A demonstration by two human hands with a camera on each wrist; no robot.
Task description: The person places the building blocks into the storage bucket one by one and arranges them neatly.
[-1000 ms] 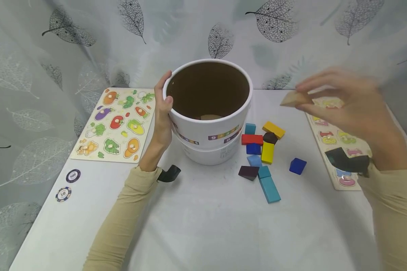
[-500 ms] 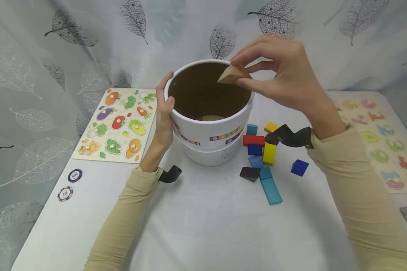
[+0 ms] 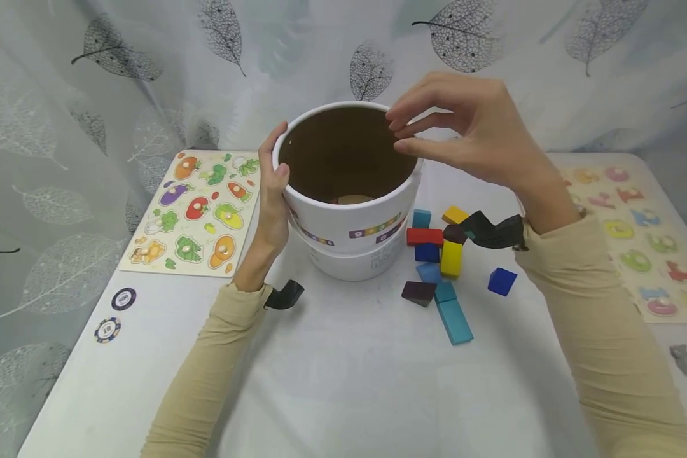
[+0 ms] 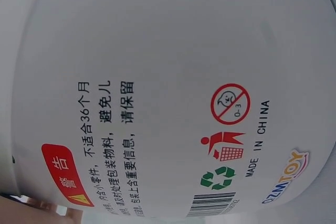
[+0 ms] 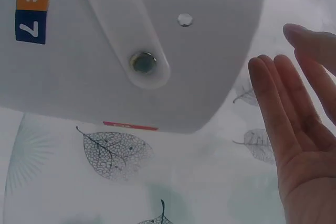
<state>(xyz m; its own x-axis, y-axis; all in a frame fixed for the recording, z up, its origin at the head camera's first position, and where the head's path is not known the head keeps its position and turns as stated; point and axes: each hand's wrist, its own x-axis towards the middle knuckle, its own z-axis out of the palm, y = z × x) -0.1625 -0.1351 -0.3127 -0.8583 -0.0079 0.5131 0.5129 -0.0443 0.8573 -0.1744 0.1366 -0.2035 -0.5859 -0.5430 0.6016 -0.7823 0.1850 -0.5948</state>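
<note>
A white bucket (image 3: 349,248) stands mid-table in the head view, its brown interior facing up. At its left rim my left hand (image 3: 273,203) grips it, thumb over the edge; the left wrist view is filled by its printed wall (image 4: 173,51). Over the right rim hovers my right hand (image 3: 464,127), fingers apart and nothing between them. In the right wrist view that hand (image 5: 304,124) is beside the bucket's wall (image 5: 210,66). A pale wooden surface (image 3: 353,199) shows low inside the bucket; the rest of its contents are hidden by the front wall.
Right of the bucket lie several coloured blocks, among them a red block (image 3: 425,236), a yellow block (image 3: 451,259), a teal block (image 3: 455,321) and a blue block (image 3: 502,281). A vegetable puzzle board (image 3: 166,257), two chips (image 3: 123,298) and a number puzzle board (image 3: 635,178) flank them.
My right hand came leftward from the right side to the bucket's mouth with a pale wooden block and let it go there. My left hand kept its hold on the rim.
</note>
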